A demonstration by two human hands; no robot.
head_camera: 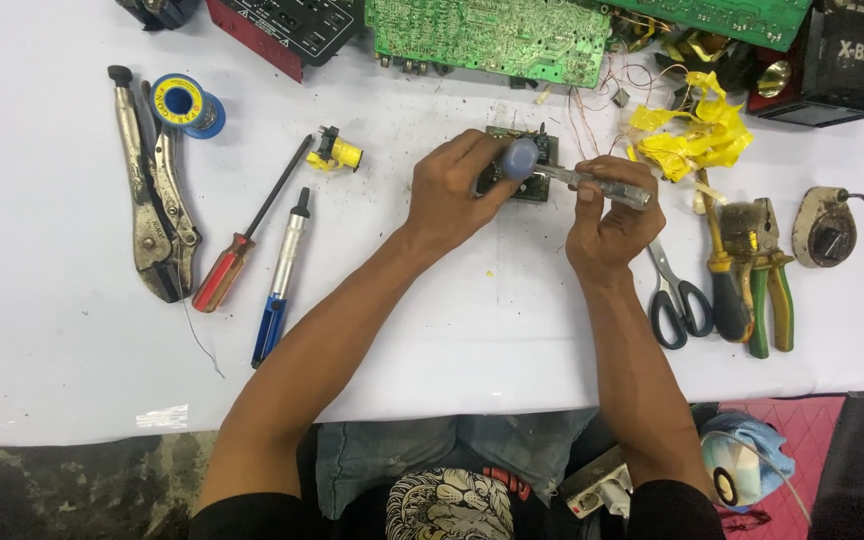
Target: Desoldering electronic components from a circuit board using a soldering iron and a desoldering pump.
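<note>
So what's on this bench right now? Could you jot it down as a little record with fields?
left hand: steadies a small circuit board
right hand: grips a clear-handled tool lying across that board
left of the hands: locking pliers, solder spool, red screwdriver, blue desoldering pump
right of the hands: scissors, pliers, yellow tape
surface: white table

a white table under even light, with dark, mottled floor below its near edge.

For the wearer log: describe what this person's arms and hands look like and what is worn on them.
Both forearms are bare from wrist to above the elbow. Dark, apparently black, sleeves show only at the frame's bottom edge. The left hand and right hand wear no gloves; no rings, watch or bands are visible.
</note>
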